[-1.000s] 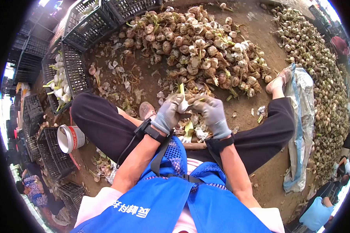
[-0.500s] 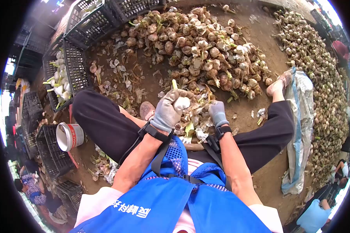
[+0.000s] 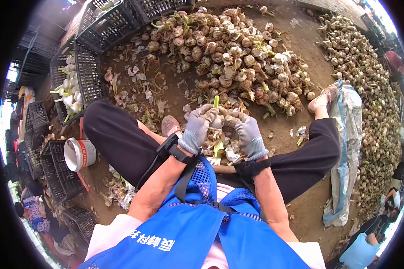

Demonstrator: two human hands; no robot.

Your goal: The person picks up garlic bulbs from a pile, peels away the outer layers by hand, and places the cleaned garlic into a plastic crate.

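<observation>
Between my two gloved hands is a white garlic bulb, its green stem pointing up and away from me. My left hand is closed around the bulb's left side. From the other side my right hand reaches in, its fingers curled and pressed against the bulb; the fingertips are partly hidden. Loose garlic skins lie on the ground just below the hands. Beyond them rises a heap of unpeeled garlic.
Black crates stand at the left, one holding cleaned garlic. A white bucket sits by my left knee. To the right lie a plastic sack and a long garlic pile. Another person is at the lower left.
My right hand has moved up and left to the bulb and turned, meeting my left hand. The garlic stem has shifted slightly right and now stands more upright.
</observation>
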